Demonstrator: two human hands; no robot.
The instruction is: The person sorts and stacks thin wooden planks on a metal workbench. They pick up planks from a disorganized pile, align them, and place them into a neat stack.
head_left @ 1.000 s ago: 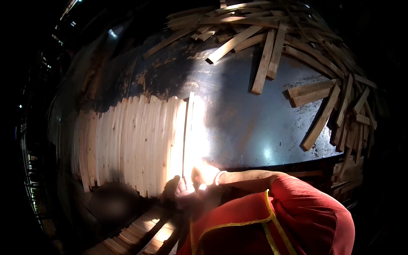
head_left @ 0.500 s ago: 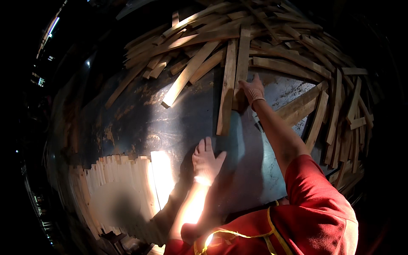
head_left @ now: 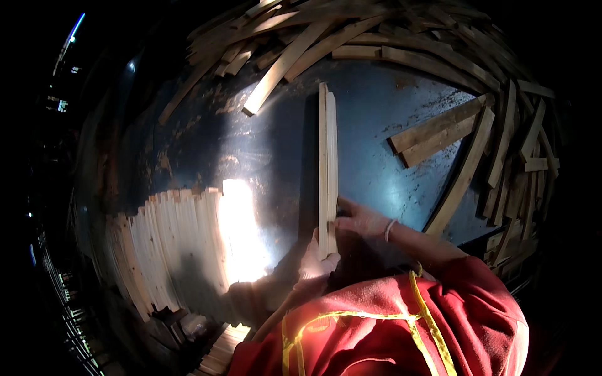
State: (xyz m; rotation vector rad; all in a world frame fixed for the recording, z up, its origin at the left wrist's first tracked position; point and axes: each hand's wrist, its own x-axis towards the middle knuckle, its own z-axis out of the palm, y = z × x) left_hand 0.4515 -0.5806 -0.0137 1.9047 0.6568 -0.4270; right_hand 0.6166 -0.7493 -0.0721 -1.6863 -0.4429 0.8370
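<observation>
Two narrow wooden slats [head_left: 327, 163] stand on edge, side by side, pointing away from me above the dark metal table [head_left: 370, 138]. At their near end my left hand [head_left: 316, 260] is closed around them from the left and below. My right hand [head_left: 364, 220] holds them from the right side, slightly farther along, its fingers partly hidden behind the wood. Pale gloves with ribbed cuffs seem to cover both hands. To the left, a row of pale slats [head_left: 182, 232] lies tightly side by side, its right edge in bright sunlight.
A jumbled heap of boards [head_left: 401, 44] curves along the far side and down the right. Two boards [head_left: 439, 128] lie together at the right, beside a long slanting board [head_left: 464, 172]. One board [head_left: 276, 75] juts from the heap. More stacked wood [head_left: 226, 344] stands at the lower left.
Both hands have come together on two slats, which moved from the heap toward me and were turned on edge. Before, my left hand was open and my right reached to the boards.
</observation>
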